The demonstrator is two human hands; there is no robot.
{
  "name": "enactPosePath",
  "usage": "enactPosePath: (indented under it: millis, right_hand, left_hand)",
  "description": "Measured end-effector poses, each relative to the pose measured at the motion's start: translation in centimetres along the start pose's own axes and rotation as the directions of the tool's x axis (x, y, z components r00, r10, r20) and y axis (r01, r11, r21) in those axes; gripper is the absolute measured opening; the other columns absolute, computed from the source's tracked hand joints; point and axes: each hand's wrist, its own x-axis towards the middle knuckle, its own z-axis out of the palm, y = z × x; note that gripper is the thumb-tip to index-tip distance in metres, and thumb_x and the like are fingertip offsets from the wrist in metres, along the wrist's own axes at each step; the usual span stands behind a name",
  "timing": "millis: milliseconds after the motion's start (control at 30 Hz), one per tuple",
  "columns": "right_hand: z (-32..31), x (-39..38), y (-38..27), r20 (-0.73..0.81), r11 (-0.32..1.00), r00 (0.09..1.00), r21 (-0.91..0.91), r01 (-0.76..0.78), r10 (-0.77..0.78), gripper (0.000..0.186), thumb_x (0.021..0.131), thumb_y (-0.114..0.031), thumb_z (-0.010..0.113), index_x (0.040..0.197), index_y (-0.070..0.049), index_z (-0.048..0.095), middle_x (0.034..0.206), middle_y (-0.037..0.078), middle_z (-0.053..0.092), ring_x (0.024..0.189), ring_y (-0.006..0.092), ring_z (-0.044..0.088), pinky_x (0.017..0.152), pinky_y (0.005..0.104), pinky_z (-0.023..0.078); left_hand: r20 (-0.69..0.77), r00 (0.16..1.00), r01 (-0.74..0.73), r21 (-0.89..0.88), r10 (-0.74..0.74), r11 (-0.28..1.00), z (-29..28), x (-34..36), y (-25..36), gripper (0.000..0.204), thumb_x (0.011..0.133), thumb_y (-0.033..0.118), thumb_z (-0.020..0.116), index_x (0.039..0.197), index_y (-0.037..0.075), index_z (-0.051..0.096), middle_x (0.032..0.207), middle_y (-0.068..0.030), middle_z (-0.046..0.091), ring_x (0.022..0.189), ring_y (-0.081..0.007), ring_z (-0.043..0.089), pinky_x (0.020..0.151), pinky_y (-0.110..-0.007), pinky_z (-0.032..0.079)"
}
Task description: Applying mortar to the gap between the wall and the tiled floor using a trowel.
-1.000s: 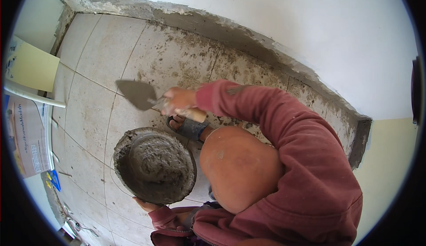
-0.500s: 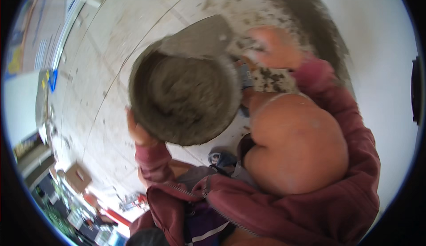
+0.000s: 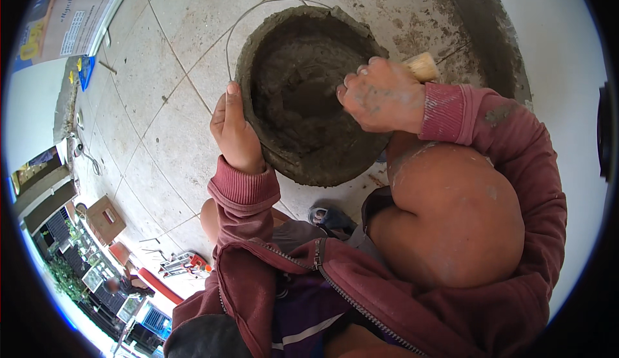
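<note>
A round bucket caked with grey mortar stands in front of me, tilted so that its inside shows. Wet grey mortar lies within it. My left hand holds the bucket's left side, thumb up along the rim. Over the right rim, my right hand is closed round a trowel, whose pale wooden handle sticks out behind the fist. The blade reaches into the bucket and cannot be told apart from the mortar. A thin wire bail lies beyond the left and far rim.
Mortar-splattered floor tiles surround the bucket. A band of grey mortar runs along the foot of the white wall on the right. My bent knee is close below my right forearm. Red tools lie at the lower left.
The trowel has gone from above the bucket's far right rim down into the mortar. My right hand has come over the rim with it. Within the picture, the bucket has shifted right and up.
</note>
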Motion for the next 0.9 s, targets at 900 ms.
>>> enactPosePath:
  millis: [900]
  right_hand:
    - [0.9, -4.6, 0.9, 0.021, 0.955, 1.0, 0.296, -0.001, -0.006, 0.02, 0.068, -0.024, 0.058, 0.073, -0.006, 0.057, 0.062, 0.011, 0.054, 0.06, 0.0284, 0.056, 0.053, 0.037, 0.042]
  left_hand:
    - [-0.079, 0.994, -0.073, 0.081, 0.08, 0.994, -0.8, 0.7, -0.8, 0.023, 0.087, 0.018, 0.049, 0.079, -0.001, 0.058, 0.074, 0.002, 0.053, 0.069, -0.0044, 0.042, 0.064, -0.018, 0.035]
